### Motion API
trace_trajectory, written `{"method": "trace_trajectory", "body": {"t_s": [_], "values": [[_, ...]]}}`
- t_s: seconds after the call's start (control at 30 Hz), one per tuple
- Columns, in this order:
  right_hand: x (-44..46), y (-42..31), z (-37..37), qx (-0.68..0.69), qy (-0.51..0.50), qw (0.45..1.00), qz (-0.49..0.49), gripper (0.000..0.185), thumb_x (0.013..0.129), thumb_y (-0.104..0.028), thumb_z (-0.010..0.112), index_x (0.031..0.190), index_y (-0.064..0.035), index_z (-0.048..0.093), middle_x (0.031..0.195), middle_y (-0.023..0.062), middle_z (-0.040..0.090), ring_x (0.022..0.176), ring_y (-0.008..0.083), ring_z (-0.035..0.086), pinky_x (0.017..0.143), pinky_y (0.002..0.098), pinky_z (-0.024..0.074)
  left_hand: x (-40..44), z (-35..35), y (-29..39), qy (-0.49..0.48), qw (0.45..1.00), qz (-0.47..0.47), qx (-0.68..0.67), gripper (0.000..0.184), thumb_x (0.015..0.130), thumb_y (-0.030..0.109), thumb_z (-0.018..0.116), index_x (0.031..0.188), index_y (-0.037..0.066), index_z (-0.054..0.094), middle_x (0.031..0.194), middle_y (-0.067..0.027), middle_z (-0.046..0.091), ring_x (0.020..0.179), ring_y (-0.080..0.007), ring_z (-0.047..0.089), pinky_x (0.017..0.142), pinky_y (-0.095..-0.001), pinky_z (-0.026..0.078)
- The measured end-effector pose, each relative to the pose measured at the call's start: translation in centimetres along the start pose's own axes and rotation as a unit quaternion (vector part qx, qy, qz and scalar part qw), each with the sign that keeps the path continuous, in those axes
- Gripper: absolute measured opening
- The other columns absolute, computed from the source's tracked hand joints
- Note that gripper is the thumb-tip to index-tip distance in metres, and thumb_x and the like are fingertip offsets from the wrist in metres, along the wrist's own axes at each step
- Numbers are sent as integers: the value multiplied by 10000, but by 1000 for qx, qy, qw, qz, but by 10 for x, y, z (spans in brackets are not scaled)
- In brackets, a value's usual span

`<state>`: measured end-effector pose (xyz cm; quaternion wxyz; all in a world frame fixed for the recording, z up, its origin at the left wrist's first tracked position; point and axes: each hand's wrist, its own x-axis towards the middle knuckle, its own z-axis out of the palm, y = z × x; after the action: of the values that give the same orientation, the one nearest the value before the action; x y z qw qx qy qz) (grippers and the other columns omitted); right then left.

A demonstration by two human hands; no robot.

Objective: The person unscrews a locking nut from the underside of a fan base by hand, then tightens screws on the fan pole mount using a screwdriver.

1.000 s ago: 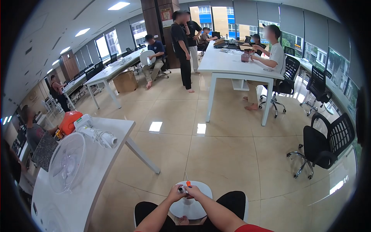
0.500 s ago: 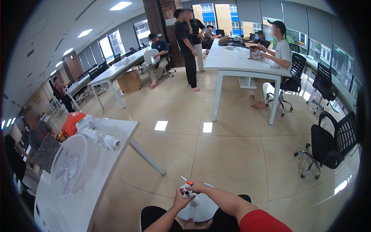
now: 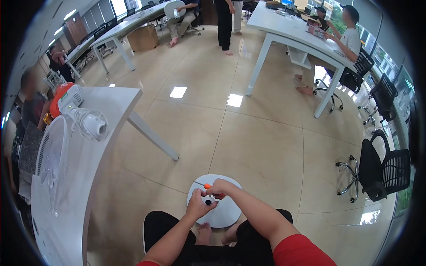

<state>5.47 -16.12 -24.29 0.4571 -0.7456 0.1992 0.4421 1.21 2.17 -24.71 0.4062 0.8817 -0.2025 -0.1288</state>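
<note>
Between my feet a round white base (image 3: 227, 216) rests on the floor, with a short white post rising from it. The post's dark round top (image 3: 208, 202) shows between my hands. My left hand (image 3: 198, 206) is closed around the post, thumb and fingers curved about its upper end. My right hand (image 3: 219, 188) grips a screwdriver (image 3: 207, 186) with an orange handle, its metal shaft pointing left, away from the post. The fingers of my right hand are close to the post's top and partly hide it; whether they touch it I cannot tell.
On the white table (image 3: 113, 104) at left lie a clear fan grille (image 3: 53, 164), a white fan body with coiled cord (image 3: 88, 122) and an orange bag (image 3: 57, 99). A black office chair (image 3: 372, 168) stands at right. Several people are around other tables.
My view has tilted downward, so the base shows more fully. My right hand has come in closer over the post, and the screwdriver lies flatter. My left hand stays around the post.
</note>
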Motion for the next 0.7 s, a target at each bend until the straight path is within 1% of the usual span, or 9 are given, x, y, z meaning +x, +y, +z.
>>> {"method": "trace_trajectory", "body": {"t_s": [0.07, 0.3, 0.4, 0.47, 0.53, 0.57, 0.63, 0.67, 0.7], "values": [[3, 0, -1, -9, -2, 1000, -3, 340, 762, -336, 789, 696, -26, 664, 642, 54, 625, 551, 159, 587, 549, 318, 546, 1, -1, -1, -11, 1000, -10, 3, 624, 675, 367, 914, 990, 12, 508, 995, -151, 566, 897, -306, 594, 785, -398, 519], [-5, 0, -6, -2, -10, 1000, -9, 310, 761, -301, 776, 713, -16, 663, 657, 69, 641, 596, 167, 636, 535, 315, 539, 7, -6, -9, -86, 996, -32, -9, 697, 663, 475, 935, 1009, 22, 534, 1010, -141, 591, 919, -256, 601, 816, -362, 522], [-9, 1, -5, 24, -1, 1000, -10, 302, 759, -288, 782, 723, -11, 669, 655, 72, 642, 592, 168, 632, 537, 314, 532, 8, -7, -4, -101, 992, -65, -25, 675, 658, 448, 946, 1005, 24, 553, 1042, -136, 621, 966, -249, 623, 859, -366, 523], [-8, 3, -5, 13, 4, 1000, -23, 299, 756, -284, 786, 734, -5, 680, 655, 78, 647, 575, 167, 621, 530, 318, 525, 9, -8, -11, -106, 993, -56, -18, 740, 636, 471, 951, 1051, 25, 531, 1035, -140, 618, 967, -251, 620, 828, -363, 529], [-5, 5, -7, 3, -5, 1000, -31, 313, 756, -299, 787, 733, -4, 683, 652, 79, 649, 564, 167, 614, 523, 318, 518, 13, -15, -14, -187, 976, -84, -70, 719, 683, 435, 936, 1112, 43, 512, 1084, -120, 601, 1050, -236, 603, 845, -363, 525], [-3, 5, -8, -8, -15, 999, -39, 327, 755, -314, 787, 732, -3, 686, 650, 80, 650, 553, 167, 607, 516, 319, 511, 13, -17, -21, -187, 976, -84, -68, 719, 683, 435, 936, 1112, 43, 512, 1084, -120, 601, 1050, -236, 603, 845, -363, 525], [1, 9, -11, -18, -31, 998, -60, 346, 762, -337, 780, 726, -6, 686, 647, 79, 649, 545, 169, 602, 514, 319, 507, 14, -17, -40, -244, 922, -100, -285, 549, 785, 249, 845, 1157, 60, 489, 1145, -103, 568, 1160, -215, 553, 938, -357, 485], [1, 11, -13, -29, -46, 995, -79, 365, 768, -360, 774, 720, -9, 686, 644, 78, 648, 538, 170, 597, 512, 318, 502, 15, -18, -46, -245, 922, -101, -283, 549, 785, 249, 845, 1157, 60, 489, 1145, -103, 568, 1160, -215, 553, 938, -357, 485], [2, 12, -13, -26, -46, 995, -79, 365, 768, -360, 774, 720, -9, 686, 644, 78, 648, 538, 170, 597, 512, 318, 502, 16, -17, -51, -252, 908, -117, -315, 466, 809, 189, 762, 1162, 63, 485, 1166, -98, 554, 1185, -207, 531, 986, -354, 452]]}}
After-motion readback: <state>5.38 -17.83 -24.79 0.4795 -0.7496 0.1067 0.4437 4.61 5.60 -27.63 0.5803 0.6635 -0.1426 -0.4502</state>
